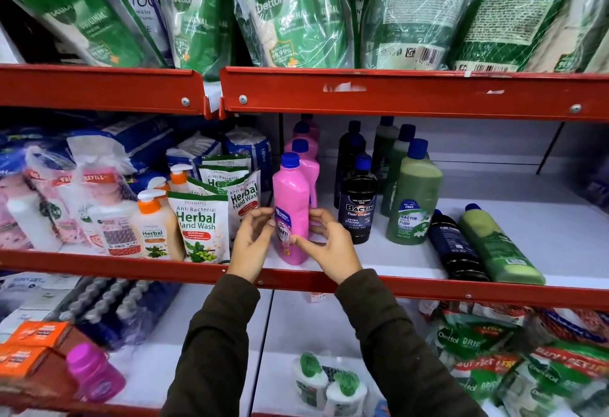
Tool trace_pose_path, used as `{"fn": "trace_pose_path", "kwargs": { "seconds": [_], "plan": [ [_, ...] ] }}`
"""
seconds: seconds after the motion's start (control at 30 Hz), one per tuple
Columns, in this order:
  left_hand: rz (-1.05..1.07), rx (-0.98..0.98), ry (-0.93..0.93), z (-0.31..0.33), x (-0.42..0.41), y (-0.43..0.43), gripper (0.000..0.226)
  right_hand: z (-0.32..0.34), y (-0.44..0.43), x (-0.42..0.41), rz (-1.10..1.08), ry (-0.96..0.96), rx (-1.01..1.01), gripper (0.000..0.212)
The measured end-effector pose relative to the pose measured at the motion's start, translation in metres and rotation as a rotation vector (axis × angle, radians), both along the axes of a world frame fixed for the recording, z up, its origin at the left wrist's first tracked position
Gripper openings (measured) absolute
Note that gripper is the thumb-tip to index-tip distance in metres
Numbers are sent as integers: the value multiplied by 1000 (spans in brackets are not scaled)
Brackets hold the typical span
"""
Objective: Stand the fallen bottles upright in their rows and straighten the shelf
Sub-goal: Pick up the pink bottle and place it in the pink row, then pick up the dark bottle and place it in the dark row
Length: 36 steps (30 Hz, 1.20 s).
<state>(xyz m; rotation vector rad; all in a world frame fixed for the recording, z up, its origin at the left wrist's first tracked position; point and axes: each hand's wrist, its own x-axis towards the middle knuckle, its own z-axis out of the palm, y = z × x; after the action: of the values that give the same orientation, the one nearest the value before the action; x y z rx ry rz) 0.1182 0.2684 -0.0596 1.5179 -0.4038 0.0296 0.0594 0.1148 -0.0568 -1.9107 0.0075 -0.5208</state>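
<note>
Pink bottle (291, 209) upright — between left hand (252, 245) and right hand (329, 245), fingers spread.

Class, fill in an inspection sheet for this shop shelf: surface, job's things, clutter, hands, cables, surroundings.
Surface: white middle shelf, red front rail.
Job's things: front pink bottle upright; dark bottle and green bottle lying fallen at right.
Clutter: herbal hand wash pouches, pump bottles at left.
Hands: left hand and right hand open, either side of the pink bottle.
Cables: nothing seen.
Surroundings: Dettol refill pouches above.
</note>
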Motion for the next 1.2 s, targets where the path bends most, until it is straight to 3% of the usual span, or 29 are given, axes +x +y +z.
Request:
{"fn": "trace_pose_path", "kwargs": {
  "seconds": [0.13,0.47,0.63,0.73,0.87,0.93,1.03,1.2],
  "plan": [
    [-9,-2,31,-3,4,-1,41,3,-15,2,-7,23,-88,58],
    [-12,50,-22,-6,0,-1,33,-5,-10,-1,-57,-42,-21,57],
    [298,56,-225,-4,-16,-14,39,-5,-20,-18,-163,-147,-19,36],
    [377,29,-359,8,-34,-32,30,-4,-44,-38,-254,-189,-35,27],
    [380,60,-541,20,-67,-77,21,1,-95,-71,-434,-238,-100,22],
    [238,97,-576,22,-83,-103,20,2,-123,-85,-521,-213,-109,22],
    [-56,216,-504,22,-97,-149,20,5,-166,-101,-664,-111,-134,22],
    [-210,541,-102,7,-89,-238,37,14,-209,-109,-719,260,-304,26]
  ]
}}
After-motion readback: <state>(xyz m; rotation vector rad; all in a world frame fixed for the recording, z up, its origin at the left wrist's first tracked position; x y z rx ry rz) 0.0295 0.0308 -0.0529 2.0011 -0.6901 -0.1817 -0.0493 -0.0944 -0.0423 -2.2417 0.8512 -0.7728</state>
